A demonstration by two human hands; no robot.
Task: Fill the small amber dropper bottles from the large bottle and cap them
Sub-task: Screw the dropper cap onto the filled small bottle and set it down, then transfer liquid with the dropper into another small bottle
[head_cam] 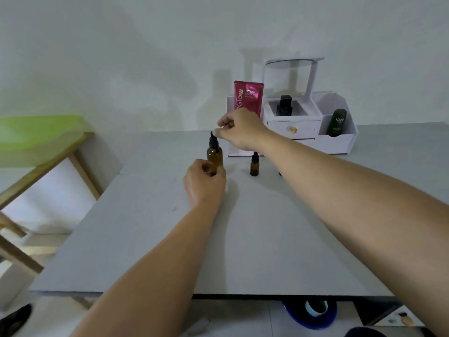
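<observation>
Large bottle (215, 157): amber, upright on the grey table (150, 239), in the far middle part; a black dropper cap (213, 140) is on its neck
Left hand (204, 184): fingers closed around the lower part of the large bottle
Right hand (240, 129): thumb and fingertips pinch the top of the dropper cap
Small bottle (254, 164): amber, black cap on, upright just right of the large one, not touching
Behind: white organizer (294, 127) against the wall; pink pouch (247, 97); dark green bottle (336, 122) in its right compartment
</observation>
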